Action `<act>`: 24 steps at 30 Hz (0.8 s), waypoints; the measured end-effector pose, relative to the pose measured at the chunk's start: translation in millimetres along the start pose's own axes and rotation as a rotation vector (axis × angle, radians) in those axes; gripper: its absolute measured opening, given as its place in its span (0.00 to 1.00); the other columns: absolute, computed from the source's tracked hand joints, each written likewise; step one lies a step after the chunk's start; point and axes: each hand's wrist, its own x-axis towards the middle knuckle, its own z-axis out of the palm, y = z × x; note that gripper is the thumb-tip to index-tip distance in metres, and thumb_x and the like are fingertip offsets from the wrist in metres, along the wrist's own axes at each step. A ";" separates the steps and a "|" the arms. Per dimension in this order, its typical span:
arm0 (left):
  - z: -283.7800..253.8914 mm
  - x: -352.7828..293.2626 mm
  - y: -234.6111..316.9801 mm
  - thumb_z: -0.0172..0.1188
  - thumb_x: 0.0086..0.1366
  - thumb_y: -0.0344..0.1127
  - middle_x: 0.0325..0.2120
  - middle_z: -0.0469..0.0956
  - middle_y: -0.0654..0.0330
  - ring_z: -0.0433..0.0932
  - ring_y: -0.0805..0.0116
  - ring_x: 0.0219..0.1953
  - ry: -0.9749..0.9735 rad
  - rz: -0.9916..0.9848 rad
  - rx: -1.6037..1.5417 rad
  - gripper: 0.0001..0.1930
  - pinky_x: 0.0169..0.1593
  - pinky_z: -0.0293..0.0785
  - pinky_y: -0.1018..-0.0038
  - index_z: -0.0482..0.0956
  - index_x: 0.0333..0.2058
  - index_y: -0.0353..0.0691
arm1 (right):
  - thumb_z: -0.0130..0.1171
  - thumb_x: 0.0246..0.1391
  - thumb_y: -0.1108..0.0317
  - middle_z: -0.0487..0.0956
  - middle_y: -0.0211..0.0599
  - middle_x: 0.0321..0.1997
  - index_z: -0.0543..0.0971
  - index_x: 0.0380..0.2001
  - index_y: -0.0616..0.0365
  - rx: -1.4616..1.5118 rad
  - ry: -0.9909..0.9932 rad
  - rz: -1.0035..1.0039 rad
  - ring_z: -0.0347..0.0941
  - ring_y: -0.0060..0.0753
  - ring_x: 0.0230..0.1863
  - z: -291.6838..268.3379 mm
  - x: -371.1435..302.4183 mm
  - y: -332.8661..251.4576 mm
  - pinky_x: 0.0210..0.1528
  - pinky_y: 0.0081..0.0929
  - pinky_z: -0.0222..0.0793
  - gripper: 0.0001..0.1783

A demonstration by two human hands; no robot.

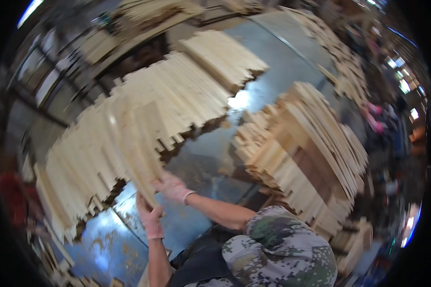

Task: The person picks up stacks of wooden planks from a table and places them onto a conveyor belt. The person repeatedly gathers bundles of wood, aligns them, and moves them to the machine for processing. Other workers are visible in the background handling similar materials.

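A long pale wooden strip (136, 162), blurred by motion, reaches from my hands out over a wide row of similar strips. It may be more than one strip lying together; I cannot tell. My left hand (151, 217), in a pink work glove, is closed around its near end, thumb on top. Slightly farther along, my right hand (175, 187), also in a pink glove, grips the strip's right side, its fingers partly hidden. Under and beyond it, the row of strips (172, 91) lies side by side on a grey metal table (191, 165), with uneven near ends.
To the right stands a tall stack of strips (316, 138). More wood pieces (335, 57) lie along the table's far right edge. Other boards (148, 14) rest on a bench at the back. A person in red (14, 198) is at the far left.
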 end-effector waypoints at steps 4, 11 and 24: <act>35.0 -35.1 -53.0 0.70 0.57 0.26 0.73 0.64 0.50 0.68 0.58 0.72 -0.056 0.226 0.040 0.51 0.69 0.71 0.65 0.54 0.78 0.36 | 0.60 0.65 0.55 0.84 0.63 0.53 0.73 0.68 0.61 0.171 0.454 -0.328 0.83 0.58 0.55 -2.9 -37.0 -45.6 0.60 0.44 0.77 0.33; 73.3 -56.1 -16.7 0.71 0.67 0.34 0.72 0.67 0.45 0.70 0.54 0.71 -0.637 -0.010 0.056 0.44 0.72 0.69 0.61 0.59 0.76 0.34 | 0.56 0.63 0.58 0.86 0.57 0.43 0.72 0.68 0.54 -0.332 0.480 -0.063 0.86 0.50 0.43 -204.9 -225.3 -121.2 0.46 0.47 0.82 0.31; -39.8 68.6 -98.0 0.64 0.68 0.33 0.22 0.66 0.69 0.65 0.76 0.19 0.245 -0.312 -0.177 0.09 0.21 0.62 0.74 0.72 0.39 0.41 | 0.71 0.52 0.71 0.80 0.56 0.62 0.76 0.67 0.59 -1.099 1.207 0.313 0.76 0.62 0.62 -331.4 -394.2 56.6 0.67 0.49 0.72 0.37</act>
